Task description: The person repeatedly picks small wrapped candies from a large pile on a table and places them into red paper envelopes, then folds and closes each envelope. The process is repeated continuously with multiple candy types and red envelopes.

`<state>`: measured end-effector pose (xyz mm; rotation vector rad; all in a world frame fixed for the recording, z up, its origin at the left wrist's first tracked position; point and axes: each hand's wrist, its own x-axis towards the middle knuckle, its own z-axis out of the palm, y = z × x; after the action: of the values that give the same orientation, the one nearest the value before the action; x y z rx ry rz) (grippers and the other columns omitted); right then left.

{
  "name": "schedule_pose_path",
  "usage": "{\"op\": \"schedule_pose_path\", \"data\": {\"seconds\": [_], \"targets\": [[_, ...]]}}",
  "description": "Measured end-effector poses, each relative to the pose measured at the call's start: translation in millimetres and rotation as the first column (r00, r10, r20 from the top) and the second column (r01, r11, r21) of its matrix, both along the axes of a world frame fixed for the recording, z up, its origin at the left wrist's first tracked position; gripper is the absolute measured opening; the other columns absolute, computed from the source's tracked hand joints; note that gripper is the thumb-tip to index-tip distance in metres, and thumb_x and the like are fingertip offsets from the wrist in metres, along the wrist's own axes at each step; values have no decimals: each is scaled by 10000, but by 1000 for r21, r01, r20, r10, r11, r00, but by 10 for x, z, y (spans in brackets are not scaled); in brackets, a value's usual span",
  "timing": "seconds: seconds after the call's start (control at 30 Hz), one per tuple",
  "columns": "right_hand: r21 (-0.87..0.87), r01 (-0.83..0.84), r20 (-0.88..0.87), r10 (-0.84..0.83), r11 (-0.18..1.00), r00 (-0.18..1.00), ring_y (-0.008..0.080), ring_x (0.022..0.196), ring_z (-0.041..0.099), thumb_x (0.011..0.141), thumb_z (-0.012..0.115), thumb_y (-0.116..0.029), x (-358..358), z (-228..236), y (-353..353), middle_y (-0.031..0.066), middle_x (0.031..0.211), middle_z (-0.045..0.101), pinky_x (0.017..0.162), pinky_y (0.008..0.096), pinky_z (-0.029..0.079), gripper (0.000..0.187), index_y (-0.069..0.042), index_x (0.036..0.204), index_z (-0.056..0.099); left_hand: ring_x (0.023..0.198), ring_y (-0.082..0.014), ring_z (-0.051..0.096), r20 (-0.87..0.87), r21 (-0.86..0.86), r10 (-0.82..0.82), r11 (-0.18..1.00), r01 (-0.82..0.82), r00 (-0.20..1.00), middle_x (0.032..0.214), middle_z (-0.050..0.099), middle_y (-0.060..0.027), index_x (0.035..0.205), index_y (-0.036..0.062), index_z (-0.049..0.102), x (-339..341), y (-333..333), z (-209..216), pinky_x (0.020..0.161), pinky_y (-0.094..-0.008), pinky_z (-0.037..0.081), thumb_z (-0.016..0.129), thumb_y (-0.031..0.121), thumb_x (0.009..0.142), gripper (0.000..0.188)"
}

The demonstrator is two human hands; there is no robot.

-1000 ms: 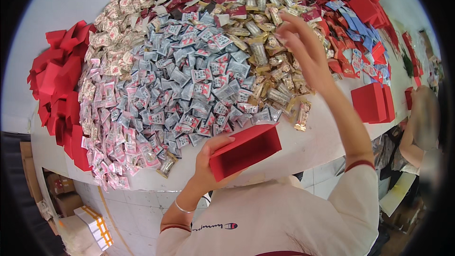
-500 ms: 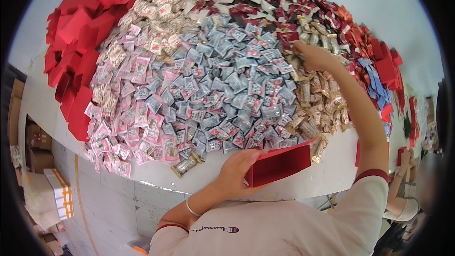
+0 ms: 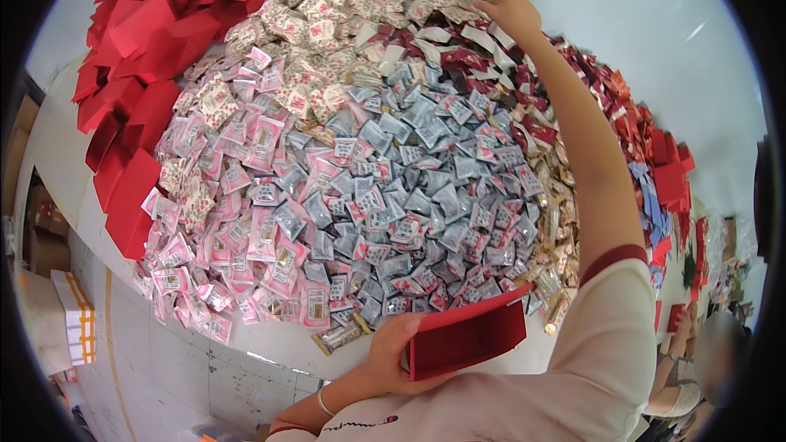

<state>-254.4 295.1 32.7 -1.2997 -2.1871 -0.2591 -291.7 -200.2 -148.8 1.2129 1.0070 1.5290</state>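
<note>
My left hand (image 3: 390,358) is wrapped round the left end of an open red cardboard box (image 3: 479,308), tilted with its opening toward me. Its visible inside is bare red card. Far off, my right hand (image 3: 511,15) reaches to the back edge of the heap, fingers bent together by the cream patterned packets (image 3: 323,6). A small dark bit shows at the fingertips, but what they hold is unclear. Just below that hand lie dark red and white packets (image 3: 471,53). Grey-blue sachets (image 3: 409,172) fill the middle of the heap, with pink packets (image 3: 262,229) to their left.
Red folded boxes (image 3: 139,115) pile up at the left. Gold-wrapped pieces (image 3: 550,266) lie beneath my right arm; one gold packet (image 3: 342,333) rests at the table's front edge. Blue packets (image 3: 648,200) and red boxes (image 3: 670,172) lie right. Another person's hand (image 3: 686,321) shows there.
My right hand has moved from the gold-wrapped pieces to the far edge of the heap. The left hand still holds the red box, now lower in view.
</note>
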Motion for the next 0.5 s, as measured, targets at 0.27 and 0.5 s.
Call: {"op": "schedule_pose_path", "data": {"seconds": [0.27, 0.5], "targets": [[168, -3, -188, 35, 986, 981, 327, 789, 600, 711, 590, -357, -242, -447, 495, 145, 852, 616, 714, 413, 471, 276, -119, 835, 656, 814, -303, 592, -97, 325, 224, 928, -182, 970, 974, 589, -153, 1256, 58, 346, -241, 322, 558, 681, -358, 456, 791, 205, 598, 808], [-207, -792, -930, 137, 575, 342, 141, 579, 545, 713, 556, -139, -347, 215, -191, 27, 656, 528, 606, 271, 487, 114, -25, 720, 543, 901, -307, 572, -101, 376, 219, 912, -167, 971, 1077, 563, -158, 1254, 40, 347, -238, 292, 525, 753, -392, 464, 750, 220, 630, 764]]}}
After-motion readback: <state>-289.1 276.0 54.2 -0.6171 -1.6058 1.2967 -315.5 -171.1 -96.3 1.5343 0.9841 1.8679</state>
